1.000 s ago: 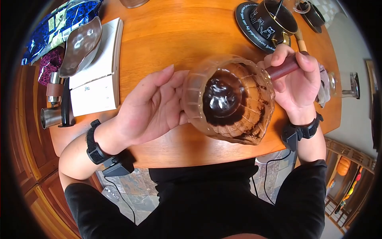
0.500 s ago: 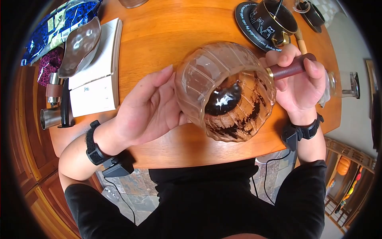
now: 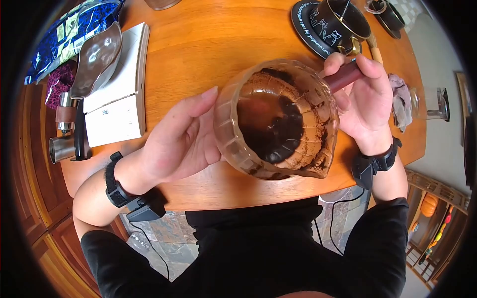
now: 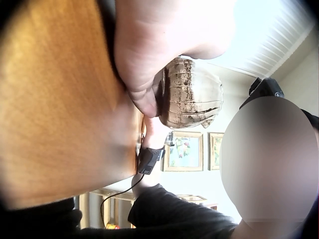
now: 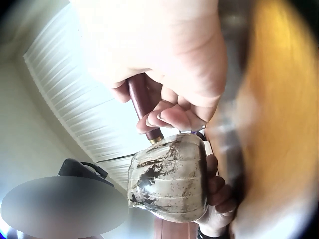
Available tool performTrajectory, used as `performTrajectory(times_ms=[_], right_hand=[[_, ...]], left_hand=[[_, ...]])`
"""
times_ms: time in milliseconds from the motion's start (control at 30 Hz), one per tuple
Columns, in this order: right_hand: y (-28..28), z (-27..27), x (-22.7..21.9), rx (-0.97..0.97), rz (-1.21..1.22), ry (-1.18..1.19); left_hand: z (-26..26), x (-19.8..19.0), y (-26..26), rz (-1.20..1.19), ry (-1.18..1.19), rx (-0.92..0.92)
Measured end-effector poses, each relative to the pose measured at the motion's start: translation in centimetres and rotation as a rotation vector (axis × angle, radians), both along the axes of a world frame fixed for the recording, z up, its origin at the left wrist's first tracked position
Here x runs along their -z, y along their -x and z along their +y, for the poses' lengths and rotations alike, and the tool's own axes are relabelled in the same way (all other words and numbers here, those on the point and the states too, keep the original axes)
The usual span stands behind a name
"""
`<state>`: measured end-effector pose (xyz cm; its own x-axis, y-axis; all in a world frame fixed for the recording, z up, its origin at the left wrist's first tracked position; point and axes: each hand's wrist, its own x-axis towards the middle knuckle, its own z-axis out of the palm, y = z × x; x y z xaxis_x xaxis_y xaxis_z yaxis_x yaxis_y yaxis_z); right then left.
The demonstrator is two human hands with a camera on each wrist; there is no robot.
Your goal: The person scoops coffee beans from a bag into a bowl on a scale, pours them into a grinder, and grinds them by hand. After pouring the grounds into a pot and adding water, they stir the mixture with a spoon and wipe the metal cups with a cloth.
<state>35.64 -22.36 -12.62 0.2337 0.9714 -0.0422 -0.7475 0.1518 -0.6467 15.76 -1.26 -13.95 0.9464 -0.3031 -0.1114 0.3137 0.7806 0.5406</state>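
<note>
A ribbed glass pot (image 3: pixel 228 144) with a pouring lip hangs tilted over the table, its mouth facing the head camera. Dark brown liquid (image 3: pixel 278 134) pools inside, and brown residue streaks the wall. My right hand (image 3: pixel 366 107) holds the pot's dark red-brown handle (image 5: pixel 143 102) between thumb and fingers. On the other side, my left hand (image 3: pixel 181 136) supports the pot, its thumb extended beside the glass. In the right wrist view, fingers of the left hand (image 5: pixel 218 191) lie against the pot's base; the head view hides their tips behind the glass.
A black cup (image 3: pixel 343 27) with a gold handle stands on a lettered black saucer (image 3: pixel 308 37), beside a brush (image 3: pixel 375 52). At left are a brown dish (image 3: pixel 99 57), a white book (image 3: pixel 117 116) and a metal cylinder (image 3: pixel 60 149). A grey cloth (image 3: pixel 401 104) lies at right.
The pot tipped, turning its side toward the head camera, then turned back so its mouth shows more. Liquid has shifted along the inner wall. Both hands have stayed at the pot.
</note>
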Motion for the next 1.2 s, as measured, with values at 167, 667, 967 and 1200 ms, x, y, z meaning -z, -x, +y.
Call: performTrajectory(times_ms=[167, 667, 967, 1200], right_hand=[[0.1, 0.0, -0.1, 0.010, 0.023, 0.017], [-0.1, -0.5, -0.4, 0.089, -0.159, -0.091], [-0.1, -0.2, -0.4, 0.070, -0.071, -0.039], [0.4, -0.3, -0.3, 0.097, -0.094, 0.010]], left_hand=[[0.0, -0.2, 0.0, 0.046, -0.016, -0.029], [-0.1, -0.2, 0.0, 0.049, 0.082, -0.024], [-0.5, -0.7, -0.2, 0.173, -0.019, -0.037], [-0.6, -0.9, -0.3, 0.167, 0.008, -0.042]])
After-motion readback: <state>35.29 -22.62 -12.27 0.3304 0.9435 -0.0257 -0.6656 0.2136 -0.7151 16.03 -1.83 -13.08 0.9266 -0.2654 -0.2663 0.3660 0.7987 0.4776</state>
